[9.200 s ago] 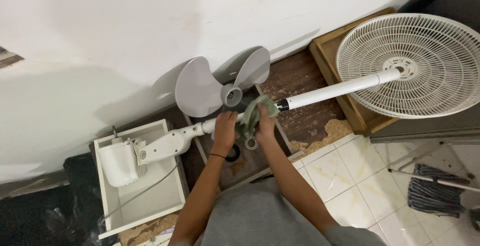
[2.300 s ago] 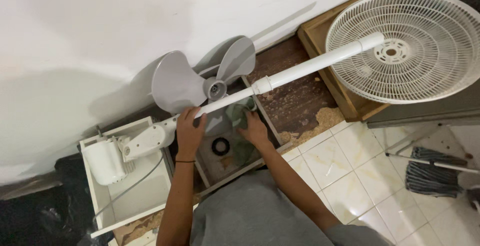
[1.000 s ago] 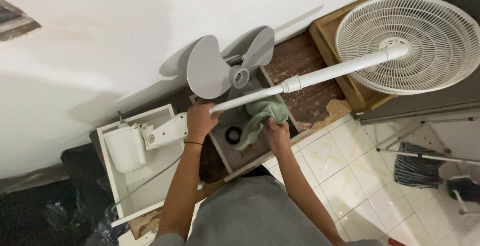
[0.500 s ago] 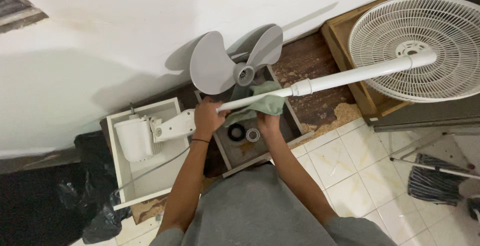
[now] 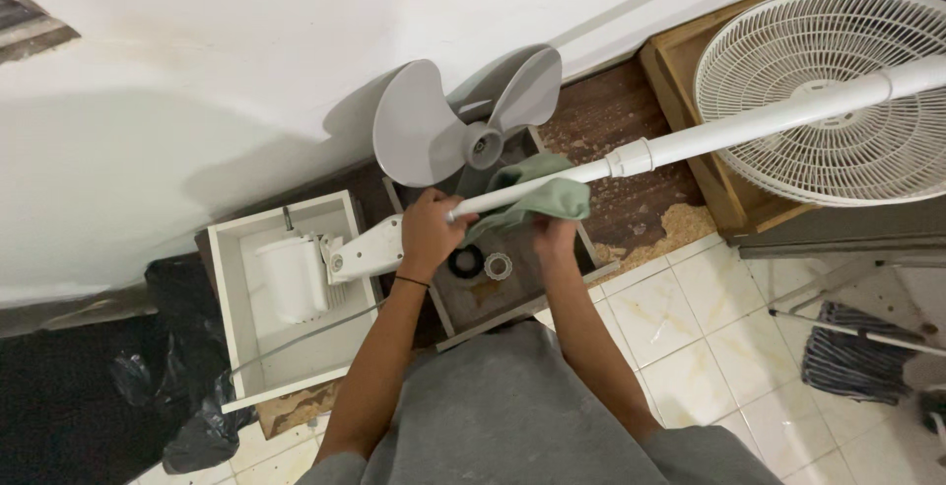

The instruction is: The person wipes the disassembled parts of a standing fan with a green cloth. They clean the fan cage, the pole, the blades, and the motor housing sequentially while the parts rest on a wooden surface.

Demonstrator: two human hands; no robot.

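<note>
While my left hand point(image 5: 429, 232) grips the white fan pole point(image 5: 690, 140) to steady it, my right hand point(image 5: 554, 239) fingers close on the green cloth point(image 5: 537, 194) draped against it.

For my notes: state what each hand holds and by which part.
Left hand grips the white fan pole near its motor end. Right hand holds a green cloth bunched around the pole.

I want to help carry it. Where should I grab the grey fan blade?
Probably at the round hub in the middle of the grey fan blade, coming from the front. It leans against the wall, so the back is blocked, and the wide thin blades look awkward to pinch.
</note>
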